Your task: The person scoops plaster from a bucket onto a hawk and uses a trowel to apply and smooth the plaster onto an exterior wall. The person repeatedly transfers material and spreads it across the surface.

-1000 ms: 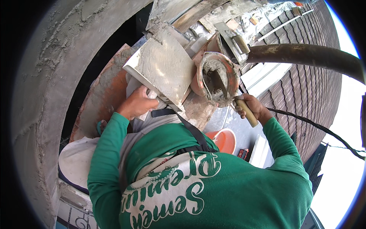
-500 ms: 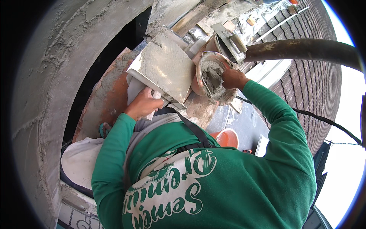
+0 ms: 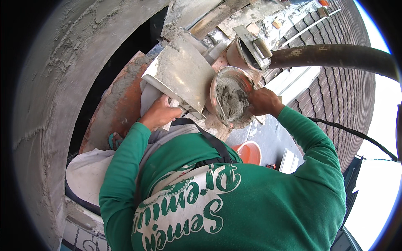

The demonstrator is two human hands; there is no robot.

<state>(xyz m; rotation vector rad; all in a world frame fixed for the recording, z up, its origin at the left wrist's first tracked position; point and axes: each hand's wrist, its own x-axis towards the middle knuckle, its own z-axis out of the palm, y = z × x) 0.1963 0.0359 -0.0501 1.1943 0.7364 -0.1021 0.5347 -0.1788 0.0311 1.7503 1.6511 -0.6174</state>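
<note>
My left hand [image 3: 161,113] is closed around the pale handle of a plasterer's hawk [image 3: 182,71], whose flat board carries a thin smear of grey mortar. To its right, an orange bucket [image 3: 212,100] tilts toward me with wet grey mortar [image 3: 231,100] inside. My right hand [image 3: 263,101] is at the bucket's right rim, fingers curled inward over the mortar. A dark shape shows beside those fingers, but what they grip is hidden. Behind this bucket stands a second bucket [image 3: 236,54], and a plastering trowel [image 3: 254,42] with a pale handle lies across its top.
A rough plastered wall [image 3: 46,104] curves along the left, with a dark gap beside it. A mortar-stained reddish board [image 3: 113,100] lies by my leg. An orange bucket [image 3: 250,152] sits near my waist. A thick pipe [image 3: 335,56] and a black cable [image 3: 354,131] cross before the tiled roof [image 3: 351,96].
My right hand has moved right and nearer to me, from inside the bucket to its rim. The mortar bucket has shifted nearer, uncovering more of the second bucket. The left hand still holds the hawk.
</note>
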